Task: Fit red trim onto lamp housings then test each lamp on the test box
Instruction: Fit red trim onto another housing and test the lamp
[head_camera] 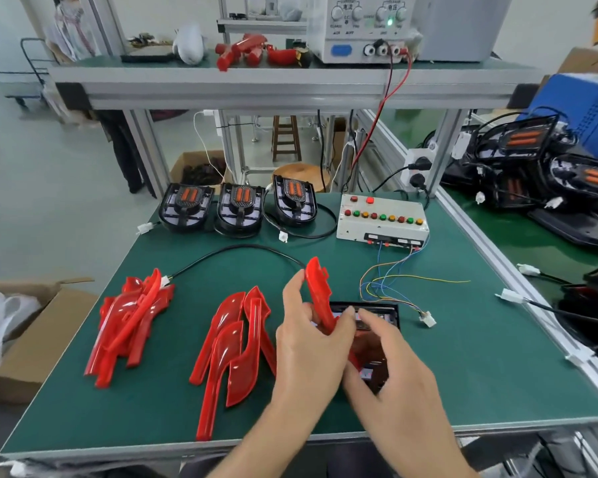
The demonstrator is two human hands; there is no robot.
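- Currently the curved red plastic trim piece [320,294] stands tilted at lower centre, pinched by the left hand [308,343] over the black lamp housing [370,336].
- Right hand [390,370] grips that housing, fingers curled.
- White test box with coloured buttons [382,219] at upper right of the green bench mat [463,339], well apart.
- Loose red trim pieces [173,332] lie lower left.

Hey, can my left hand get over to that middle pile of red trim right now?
Probably not yet: the left hand grips a red trim piece. The middle pile lies just beside it on the green mat, nothing between.
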